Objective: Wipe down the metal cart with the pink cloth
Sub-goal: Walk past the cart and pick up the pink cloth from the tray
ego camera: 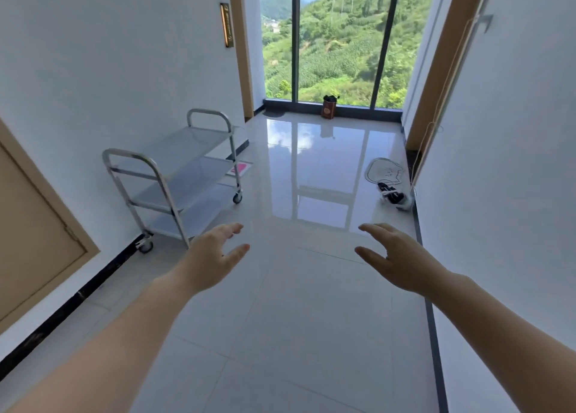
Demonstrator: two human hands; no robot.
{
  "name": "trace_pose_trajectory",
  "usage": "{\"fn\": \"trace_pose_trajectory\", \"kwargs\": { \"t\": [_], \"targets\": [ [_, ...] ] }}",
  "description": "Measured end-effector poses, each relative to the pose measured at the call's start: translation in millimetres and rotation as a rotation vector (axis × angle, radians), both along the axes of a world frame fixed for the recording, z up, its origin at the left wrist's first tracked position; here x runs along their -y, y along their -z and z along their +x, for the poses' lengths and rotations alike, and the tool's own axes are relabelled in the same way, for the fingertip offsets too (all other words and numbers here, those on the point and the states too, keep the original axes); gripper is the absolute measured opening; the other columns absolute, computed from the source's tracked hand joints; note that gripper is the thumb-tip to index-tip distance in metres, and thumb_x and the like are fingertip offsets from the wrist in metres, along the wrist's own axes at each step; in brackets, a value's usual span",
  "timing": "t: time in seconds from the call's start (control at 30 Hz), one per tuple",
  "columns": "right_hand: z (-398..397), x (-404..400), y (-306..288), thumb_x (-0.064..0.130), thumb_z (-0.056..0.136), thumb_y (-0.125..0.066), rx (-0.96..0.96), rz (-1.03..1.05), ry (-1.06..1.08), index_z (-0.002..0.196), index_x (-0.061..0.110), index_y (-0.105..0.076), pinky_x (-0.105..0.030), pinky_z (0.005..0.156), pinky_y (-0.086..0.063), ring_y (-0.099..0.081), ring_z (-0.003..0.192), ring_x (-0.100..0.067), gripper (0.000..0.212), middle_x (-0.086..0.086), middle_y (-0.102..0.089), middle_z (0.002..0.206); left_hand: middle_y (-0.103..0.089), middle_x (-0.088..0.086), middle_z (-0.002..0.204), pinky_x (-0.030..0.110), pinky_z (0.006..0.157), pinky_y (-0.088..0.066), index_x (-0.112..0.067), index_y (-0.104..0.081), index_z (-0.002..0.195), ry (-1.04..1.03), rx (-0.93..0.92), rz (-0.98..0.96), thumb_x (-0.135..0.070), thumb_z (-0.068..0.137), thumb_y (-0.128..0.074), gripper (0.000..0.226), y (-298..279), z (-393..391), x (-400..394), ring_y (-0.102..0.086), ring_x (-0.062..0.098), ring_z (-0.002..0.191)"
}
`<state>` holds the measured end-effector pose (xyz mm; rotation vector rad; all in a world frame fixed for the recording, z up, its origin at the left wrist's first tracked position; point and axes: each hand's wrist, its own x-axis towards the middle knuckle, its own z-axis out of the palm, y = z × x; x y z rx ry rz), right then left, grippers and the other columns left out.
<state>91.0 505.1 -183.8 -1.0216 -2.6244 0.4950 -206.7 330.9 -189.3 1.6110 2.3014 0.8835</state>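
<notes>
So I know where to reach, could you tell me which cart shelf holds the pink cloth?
The middle shelf of three, at its far end: the pink cloth lies there.

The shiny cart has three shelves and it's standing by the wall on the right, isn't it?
Not quite. The metal cart does have three shelves, but it stands by the wall on the left, not the right. The head view shows it there, ahead of the left hand.
</notes>
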Motion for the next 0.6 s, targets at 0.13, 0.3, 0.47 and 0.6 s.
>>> {"fn": "trace_pose_trajectory", "kwargs": {
  "t": [0.13, 0.3, 0.47, 0.6],
  "targets": [
    [-11, -69, 26, 0.044, 0.091, -0.050, 0.003, -0.022, 0.051, 0.135, 0.021, -0.043, -0.032, 0.095, -0.044, -0.053, 0.114, -0.017, 0.050, 0.001, -0.049, 0.136, -0.055, 0.000, 0.132, 0.024, 0.099, -0.035, -0.014, -0.045, 0.135, 0.027, 0.008, -0.025, -0.033, 0.090, -0.057, 0.051, 22, -18, -71, -0.050, 0.011, 0.118],
    [-39, -181, 54, 0.037, 0.092, -0.050, 0.017, -0.032, 0.029, 0.135, 0.020, -0.043, -0.034, 0.098, -0.043, -0.050, 0.118, -0.018, 0.047, 0.001, -0.048, 0.137, -0.055, 0.001, 0.131, 0.023, 0.097, -0.035, -0.013, -0.047, 0.134, 0.023, 0.009, -0.050, -0.030, 0.090, -0.058, 0.049, 49, -32, -172, -0.051, 0.012, 0.116],
    [-77, -298, 68, 0.036, 0.093, -0.049, 0.059, -0.088, -0.065, 0.136, 0.020, -0.041, -0.034, 0.099, -0.041, -0.049, 0.120, -0.019, 0.047, 0.001, -0.046, 0.139, -0.056, 0.000, 0.129, 0.025, 0.098, -0.036, -0.013, -0.049, 0.132, -0.036, 0.051, -0.086, -0.029, 0.089, -0.059, 0.047, 65, -37, -274, -0.051, 0.011, 0.113],
    [-120, -376, 59, 0.040, 0.092, -0.048, 0.071, -0.078, -0.158, 0.137, 0.023, -0.040, -0.033, 0.095, -0.043, -0.052, 0.115, -0.019, 0.048, 0.003, -0.045, 0.139, -0.056, 0.000, 0.129, 0.024, 0.098, -0.035, -0.013, -0.049, 0.132, -0.096, 0.078, -0.071, -0.029, 0.090, -0.059, 0.046, 65, -50, -344, -0.051, 0.011, 0.114]
  ]
}}
